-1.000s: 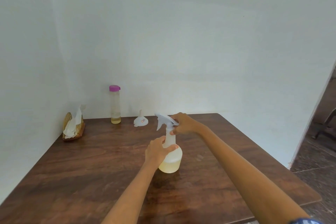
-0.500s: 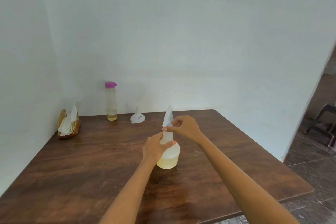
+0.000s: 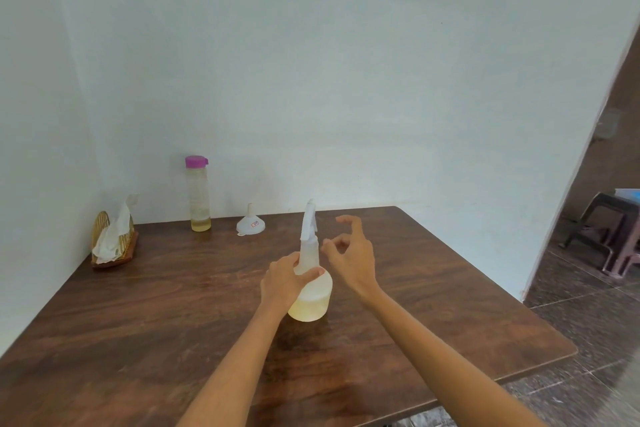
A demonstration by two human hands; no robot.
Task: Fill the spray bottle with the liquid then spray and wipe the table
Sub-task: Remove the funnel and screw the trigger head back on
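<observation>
left hand (image 3: 285, 279): grip curled around neck of spray bottle (image 3: 311, 282), which stands upright mid-tabletop with yellowish liquid | right hand (image 3: 351, 258): grip loosely spread, just beside the spray head, holding nothing | tabletop (image 3: 138, 322): dark wood, in a white-walled corner

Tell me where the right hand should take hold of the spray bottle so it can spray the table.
Grip the narrow neck just under the white spray head, coming from the right, where the right hand hovers open. The spray bottle stands upright, its wide base suits a one-handed hold less, and the left hand holds its left shoulder.
</observation>
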